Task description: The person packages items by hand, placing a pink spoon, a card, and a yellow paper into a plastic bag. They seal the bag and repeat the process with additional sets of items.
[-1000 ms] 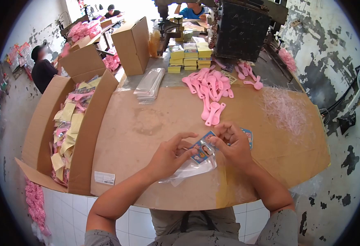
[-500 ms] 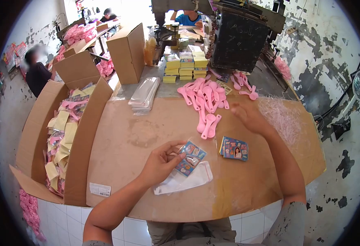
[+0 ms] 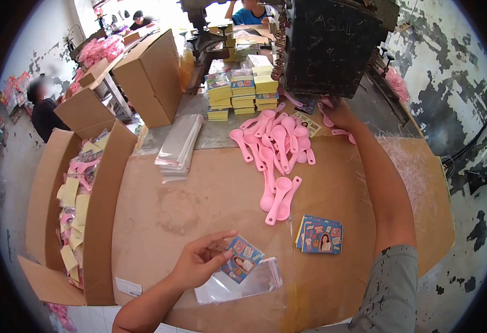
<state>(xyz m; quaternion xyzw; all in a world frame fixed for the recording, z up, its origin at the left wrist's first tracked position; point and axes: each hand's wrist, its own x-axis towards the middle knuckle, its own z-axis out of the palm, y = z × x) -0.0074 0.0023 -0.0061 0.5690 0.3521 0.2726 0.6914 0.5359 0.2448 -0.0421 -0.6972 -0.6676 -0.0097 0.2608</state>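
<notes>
My left hand (image 3: 199,262) pinches a blue printed card (image 3: 241,261) between thumb and fingers. Under it, clear plastic bags (image 3: 267,282) lie flat on the cardboard-covered table. My right hand (image 3: 339,114) stretches to the back of the table, beside the dark machine, among a few pink spoons (image 3: 325,117). Its fingers are shadowed and partly hidden, so I cannot make out whether they grip a spoon. Between my hands, a heap of pink spoons (image 3: 279,141) spreads over the table. A small stack of blue printed cards (image 3: 322,236) lies nearer me on the right.
An open carton (image 3: 96,222) of packed bags stands left. Clear bags (image 3: 179,145) are stacked near a tall cardboard box (image 3: 146,83). Card stacks (image 3: 243,89) sit beside the black machine (image 3: 332,50). Plastic shreds (image 3: 401,172) lie right. Several people work farther back.
My right hand has moved forward to the spoons by the machine. My left hand still holds the card, now a little lower in view. The camera view has shifted.
</notes>
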